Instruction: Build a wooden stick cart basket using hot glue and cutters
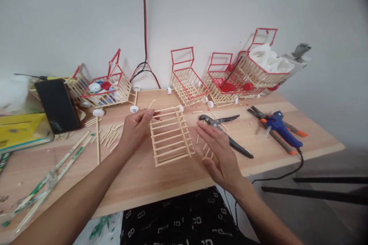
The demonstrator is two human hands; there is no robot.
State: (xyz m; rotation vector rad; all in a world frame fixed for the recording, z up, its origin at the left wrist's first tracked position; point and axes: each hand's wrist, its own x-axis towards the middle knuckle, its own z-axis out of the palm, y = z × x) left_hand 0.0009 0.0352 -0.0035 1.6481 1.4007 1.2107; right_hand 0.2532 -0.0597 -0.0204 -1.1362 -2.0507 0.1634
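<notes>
My left hand (137, 126) pinches a small basket-like frame of thin wooden sticks (170, 135) by its upper left corner. The frame is tilted above the table, its slats running side to side. A white bottle cap (180, 108) shows at its upper right corner; whether they touch, I cannot tell. To the right of the frame, my right hand (220, 153) is held open, fingers extended, with nothing in it. Beyond its fingers lie dark pliers (234, 145), partly hidden by the hand. Loose short sticks (205, 151) lie between that hand and the frame.
Red-trimmed stick carts (189, 84) line the wall, one holding bottle caps (105, 85). Orange-handled pliers (277, 139) and a blue glue gun (283, 128) lie right. Cut sticks (110, 136), a phone (58, 105), a yellow book (23, 130) and plastic wrappers (51, 180) occupy the left.
</notes>
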